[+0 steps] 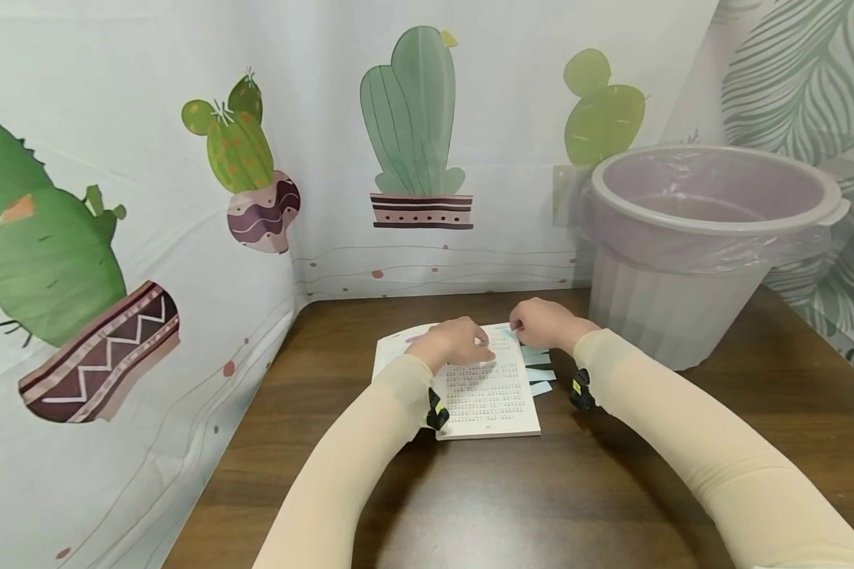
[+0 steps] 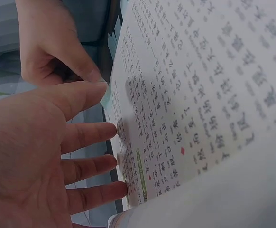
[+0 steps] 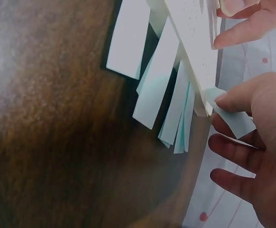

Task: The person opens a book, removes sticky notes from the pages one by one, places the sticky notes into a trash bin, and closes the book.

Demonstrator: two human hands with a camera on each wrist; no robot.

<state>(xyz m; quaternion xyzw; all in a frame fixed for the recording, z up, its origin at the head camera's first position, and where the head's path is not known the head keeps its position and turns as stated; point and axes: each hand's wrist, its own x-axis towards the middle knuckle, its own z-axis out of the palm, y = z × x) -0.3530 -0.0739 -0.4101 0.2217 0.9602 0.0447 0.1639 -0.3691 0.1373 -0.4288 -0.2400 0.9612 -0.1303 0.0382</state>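
An open book [image 1: 491, 403] with printed text lies on the brown table. Over its right page my left hand [image 1: 458, 341] reaches with extended fingers [image 2: 90, 142], fingertips right at the page in the left wrist view. At the top right edge of that page, my right hand [image 1: 548, 322] pinches a pale blue sticky strip [image 3: 240, 124] between thumb and index finger. Its inner end overlaps the page corner. Several more pale blue strips [image 3: 128, 42] stick out from the book's right side below it.
A large pale bin [image 1: 655, 308] lined with a clear bag stands at the table's back right. Behind the wooden table [image 1: 470, 506] hangs a white cloth [image 1: 327, 103] printed with cacti. Black wrist cameras sit on both forearms.
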